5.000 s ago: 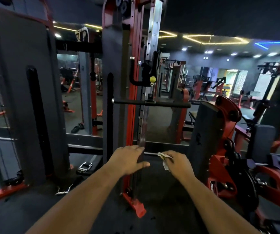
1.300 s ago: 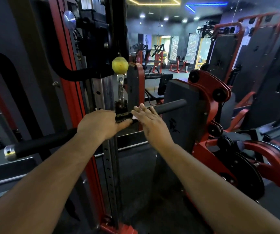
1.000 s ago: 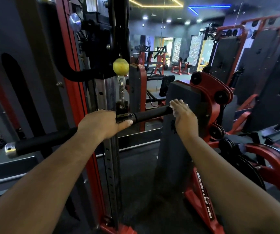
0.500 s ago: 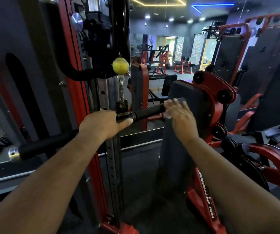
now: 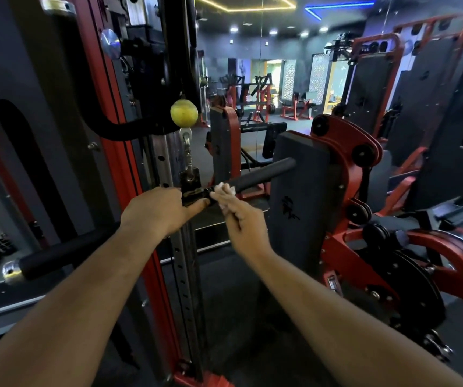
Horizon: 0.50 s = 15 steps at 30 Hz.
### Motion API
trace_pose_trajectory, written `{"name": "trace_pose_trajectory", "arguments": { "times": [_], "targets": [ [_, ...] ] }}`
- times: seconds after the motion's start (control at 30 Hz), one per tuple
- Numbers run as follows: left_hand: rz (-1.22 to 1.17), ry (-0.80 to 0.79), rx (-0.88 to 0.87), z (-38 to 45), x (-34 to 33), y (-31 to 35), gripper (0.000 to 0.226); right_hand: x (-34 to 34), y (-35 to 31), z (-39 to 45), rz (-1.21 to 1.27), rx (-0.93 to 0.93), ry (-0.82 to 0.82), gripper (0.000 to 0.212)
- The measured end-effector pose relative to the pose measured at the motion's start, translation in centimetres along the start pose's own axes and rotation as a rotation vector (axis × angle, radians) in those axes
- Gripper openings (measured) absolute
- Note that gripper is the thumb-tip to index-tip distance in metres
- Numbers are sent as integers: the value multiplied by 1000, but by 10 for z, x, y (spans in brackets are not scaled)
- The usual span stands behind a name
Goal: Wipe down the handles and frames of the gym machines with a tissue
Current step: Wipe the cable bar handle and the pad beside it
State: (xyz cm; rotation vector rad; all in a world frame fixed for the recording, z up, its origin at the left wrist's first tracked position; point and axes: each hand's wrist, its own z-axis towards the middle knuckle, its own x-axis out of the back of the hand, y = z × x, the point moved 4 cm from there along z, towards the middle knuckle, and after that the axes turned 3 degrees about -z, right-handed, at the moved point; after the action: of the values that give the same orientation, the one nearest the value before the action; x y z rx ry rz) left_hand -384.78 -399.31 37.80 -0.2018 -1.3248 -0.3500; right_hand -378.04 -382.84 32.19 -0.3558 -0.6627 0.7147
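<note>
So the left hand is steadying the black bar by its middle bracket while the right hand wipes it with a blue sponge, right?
Not quite. In the head view the right hand presses a white tissue, not a blue sponge, against the black bar. The rest holds: the left hand grips the bar at its middle bracket.

The right hand (image 5: 238, 216) has slid the tissue (image 5: 223, 189) back along the bar (image 5: 263, 174) toward its centre.

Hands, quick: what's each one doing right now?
Left hand: grips the bar beside its centre clip.
Right hand: holds the tissue against the bar.
</note>
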Motion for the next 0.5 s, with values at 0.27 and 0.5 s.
{"name": "trace_pose_trajectory", "arguments": {
  "times": [0.27, 0.5],
  "targets": [
    [-71, -29, 19, -6, -2, -3, 77, 88, 64, 46, -120, -274, 358, 41],
    [-105, -43, 20, -5, -2, 3, 70, 34, 42, 36, -235, -252, 147, 40]
  ]
}}
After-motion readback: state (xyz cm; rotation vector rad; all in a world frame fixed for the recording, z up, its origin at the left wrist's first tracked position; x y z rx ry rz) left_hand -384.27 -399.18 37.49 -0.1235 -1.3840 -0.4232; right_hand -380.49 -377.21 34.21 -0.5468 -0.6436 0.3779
